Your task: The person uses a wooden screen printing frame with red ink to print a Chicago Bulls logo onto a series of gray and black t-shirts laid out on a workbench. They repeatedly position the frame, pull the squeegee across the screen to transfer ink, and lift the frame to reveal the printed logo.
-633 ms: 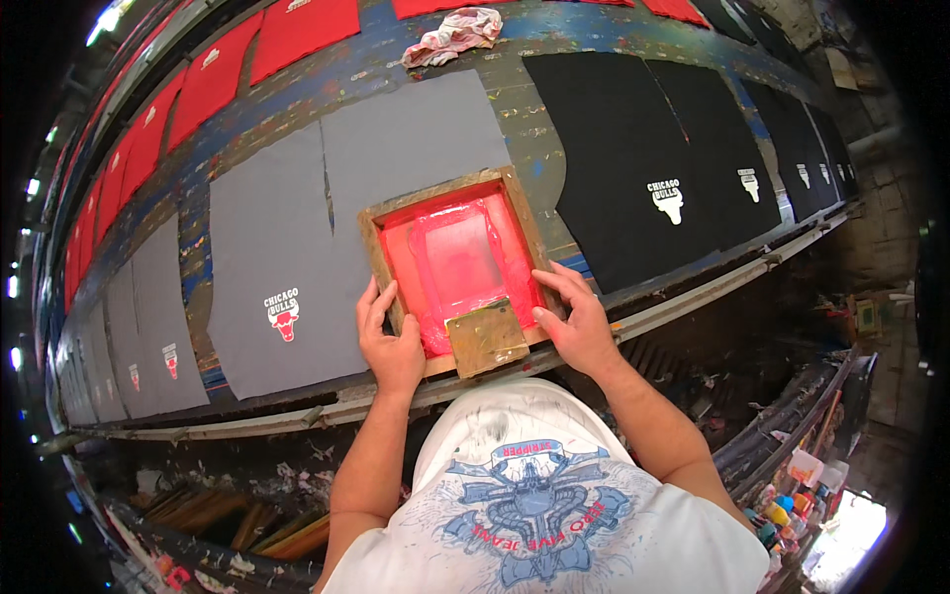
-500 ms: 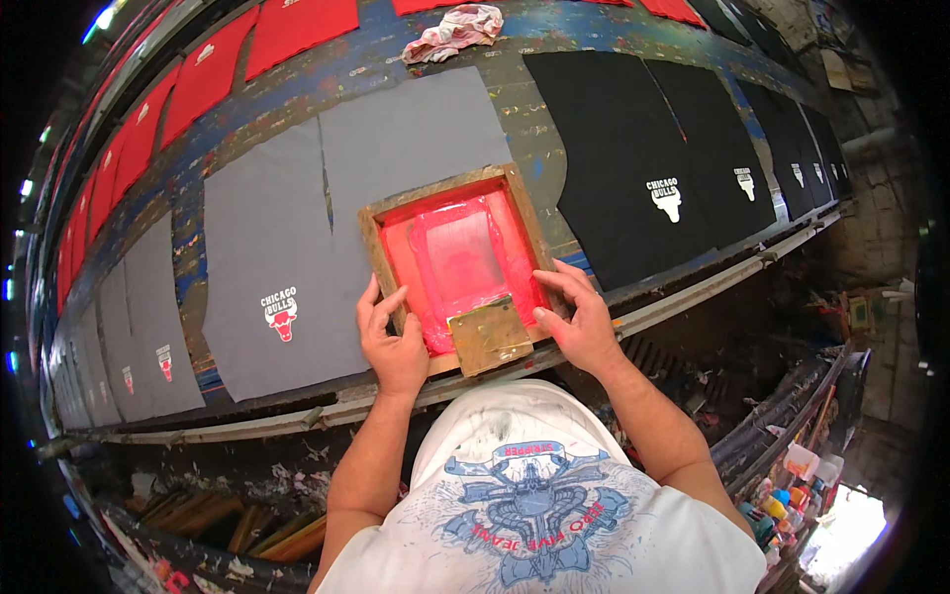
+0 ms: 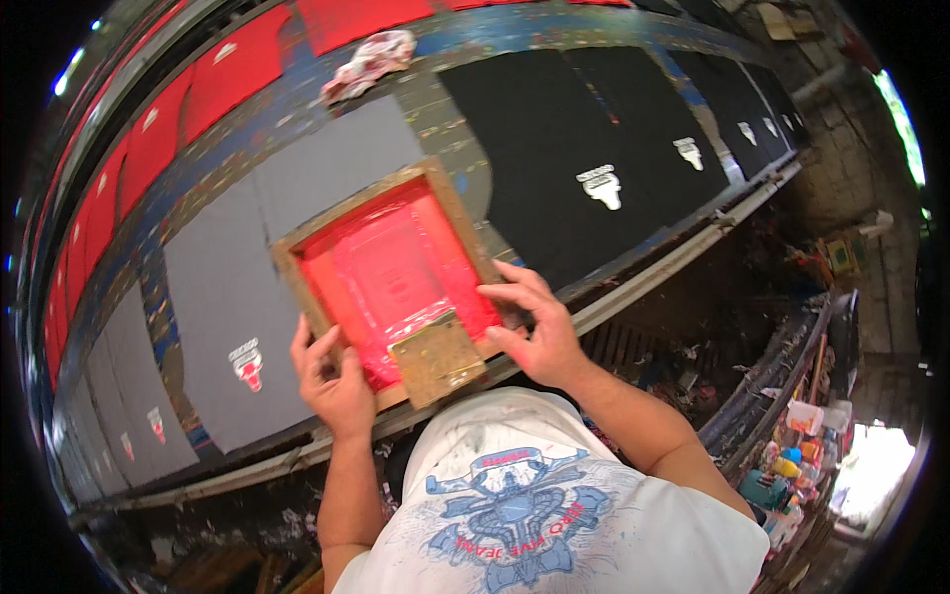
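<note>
A wooden screen-printing frame [image 3: 289, 259], its mesh coated with red ink, is over the grey fabric panel [image 3: 223, 287] in front of me. My left hand [image 3: 338, 384] grips the frame's left side near its near corner, fingers curled at the wood. On the opposite side my right hand [image 3: 539, 332] has hold of the right rail, with thumb and fingers bent around it. A squeegee with a flat wooden, ink-stained block [image 3: 437, 361] leans in the frame's near end, touched by neither hand. Whether the frame rests on the fabric or hovers just above it, I cannot tell.
Black panels [image 3: 534, 148] with white bull-head prints lie to the right. Red panels [image 3: 237, 84] run along the far side. A stained rag [image 3: 371, 64] is crumpled on the long table. Ink containers [image 3: 792, 470] crowd a lower shelf at right.
My view has turned, so the table, frame and hands appear farther left and more tilted. Both hands keep their hold on the frame, and the squeegee stays in it.
</note>
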Demonstrator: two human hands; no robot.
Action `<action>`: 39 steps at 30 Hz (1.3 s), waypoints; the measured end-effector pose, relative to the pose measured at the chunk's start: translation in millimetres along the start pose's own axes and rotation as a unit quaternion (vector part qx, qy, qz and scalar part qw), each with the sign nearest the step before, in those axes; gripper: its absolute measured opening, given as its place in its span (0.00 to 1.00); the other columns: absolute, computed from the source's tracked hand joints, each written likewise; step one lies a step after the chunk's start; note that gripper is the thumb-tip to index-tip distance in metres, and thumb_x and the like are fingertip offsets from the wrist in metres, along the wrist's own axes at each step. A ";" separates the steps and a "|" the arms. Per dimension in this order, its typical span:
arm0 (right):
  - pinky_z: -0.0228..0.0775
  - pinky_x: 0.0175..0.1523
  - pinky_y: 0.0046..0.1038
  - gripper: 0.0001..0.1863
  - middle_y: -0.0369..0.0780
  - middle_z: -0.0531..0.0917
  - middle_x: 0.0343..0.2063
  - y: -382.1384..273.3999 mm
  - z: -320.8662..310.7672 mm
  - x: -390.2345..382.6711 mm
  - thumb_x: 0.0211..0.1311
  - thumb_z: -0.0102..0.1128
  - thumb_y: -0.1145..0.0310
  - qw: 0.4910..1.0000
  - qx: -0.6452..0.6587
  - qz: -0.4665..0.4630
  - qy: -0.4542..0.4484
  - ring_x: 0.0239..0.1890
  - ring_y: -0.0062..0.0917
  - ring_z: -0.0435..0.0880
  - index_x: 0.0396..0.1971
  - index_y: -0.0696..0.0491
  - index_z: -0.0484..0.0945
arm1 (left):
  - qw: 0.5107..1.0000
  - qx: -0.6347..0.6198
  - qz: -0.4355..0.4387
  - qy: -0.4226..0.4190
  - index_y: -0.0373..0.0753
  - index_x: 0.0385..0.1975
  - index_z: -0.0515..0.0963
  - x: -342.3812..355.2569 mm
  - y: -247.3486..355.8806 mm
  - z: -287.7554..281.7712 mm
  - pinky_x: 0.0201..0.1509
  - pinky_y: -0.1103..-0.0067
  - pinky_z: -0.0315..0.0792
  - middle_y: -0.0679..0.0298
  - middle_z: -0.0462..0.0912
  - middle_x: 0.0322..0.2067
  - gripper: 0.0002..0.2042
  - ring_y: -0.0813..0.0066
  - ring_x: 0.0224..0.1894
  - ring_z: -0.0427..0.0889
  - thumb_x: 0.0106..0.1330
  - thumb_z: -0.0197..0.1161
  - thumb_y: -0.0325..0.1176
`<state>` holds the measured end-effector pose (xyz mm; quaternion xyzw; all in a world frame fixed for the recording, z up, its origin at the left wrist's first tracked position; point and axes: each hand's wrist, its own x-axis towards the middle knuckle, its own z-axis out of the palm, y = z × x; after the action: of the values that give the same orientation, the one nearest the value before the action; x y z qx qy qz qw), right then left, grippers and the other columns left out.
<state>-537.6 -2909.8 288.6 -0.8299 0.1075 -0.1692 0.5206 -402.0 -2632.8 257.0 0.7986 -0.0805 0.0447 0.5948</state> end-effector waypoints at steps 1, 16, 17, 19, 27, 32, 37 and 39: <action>0.65 0.84 0.44 0.29 0.54 0.78 0.77 1.4 -5.5 1.9 0.65 0.78 0.73 1.000 -0.007 -0.006 0.004 0.80 0.45 0.77 0.68 0.52 0.87 | 1.000 0.001 0.000 0.000 0.35 0.54 0.90 1.8 4.5 4.8 0.75 0.68 0.78 0.47 0.74 0.81 0.17 0.58 0.79 0.78 0.69 0.69 0.12; 0.64 0.85 0.41 0.28 0.52 0.74 0.78 129.8 -241.7 25.8 0.69 0.71 0.78 0.994 0.108 0.024 0.000 0.79 0.39 0.76 0.69 0.62 0.84 | 0.996 -0.068 0.057 0.011 0.33 0.54 0.89 -57.4 102.7 256.4 0.75 0.68 0.77 0.43 0.70 0.82 0.15 0.55 0.81 0.76 0.71 0.69 0.12; 0.65 0.85 0.41 0.28 0.52 0.74 0.79 139.3 -257.8 26.3 0.70 0.71 0.78 0.991 0.131 0.031 0.000 0.79 0.38 0.76 0.70 0.62 0.83 | 0.997 -0.064 0.048 0.014 0.34 0.53 0.90 -62.0 106.4 274.7 0.75 0.68 0.76 0.42 0.71 0.81 0.15 0.54 0.81 0.76 0.71 0.69 0.12; 0.64 0.86 0.41 0.27 0.51 0.72 0.80 156.4 -285.3 26.4 0.72 0.69 0.78 0.989 0.140 0.038 -0.006 0.81 0.38 0.75 0.70 0.63 0.82 | 0.997 -0.057 0.045 0.023 0.36 0.51 0.91 -71.3 110.2 306.4 0.79 0.66 0.72 0.41 0.74 0.80 0.15 0.52 0.81 0.75 0.68 0.70 0.13; 0.67 0.84 0.43 0.26 0.51 0.79 0.77 205.0 -328.1 27.8 0.69 0.73 0.75 0.990 0.135 0.045 0.018 0.80 0.41 0.77 0.66 0.59 0.86 | 0.996 -0.093 0.009 0.015 0.37 0.48 0.91 -83.5 86.3 374.1 0.77 0.67 0.74 0.44 0.76 0.79 0.13 0.56 0.77 0.80 0.69 0.71 0.14; 0.68 0.84 0.42 0.26 0.51 0.77 0.78 219.4 -342.0 27.4 0.70 0.73 0.75 0.992 0.113 0.053 -0.022 0.79 0.40 0.78 0.68 0.60 0.85 | 0.997 -0.079 0.016 0.009 0.37 0.48 0.91 -82.7 70.6 383.4 0.66 0.76 0.80 0.45 0.76 0.79 0.13 0.66 0.71 0.85 0.67 0.72 0.13; 0.71 0.83 0.40 0.26 0.50 0.72 0.81 224.3 -351.6 28.9 0.74 0.70 0.76 0.993 0.088 0.039 -0.070 0.78 0.35 0.78 0.70 0.62 0.82 | 0.994 -0.097 -0.049 0.003 0.34 0.47 0.90 -85.3 68.2 383.3 0.73 0.71 0.79 0.44 0.77 0.79 0.13 0.60 0.76 0.82 0.66 0.72 0.13; 0.71 0.82 0.40 0.26 0.50 0.72 0.81 223.8 -353.0 29.1 0.75 0.70 0.75 0.992 0.090 0.044 -0.073 0.78 0.35 0.78 0.71 0.62 0.82 | 0.994 -0.104 -0.021 -0.002 0.33 0.47 0.90 -85.3 68.4 383.9 0.76 0.69 0.77 0.43 0.76 0.80 0.12 0.57 0.78 0.81 0.66 0.72 0.13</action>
<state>-650.0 -3309.6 233.4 -0.7840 0.0901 -0.0944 0.6069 -507.7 -3013.0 196.5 0.7343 -0.0693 0.0221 0.6749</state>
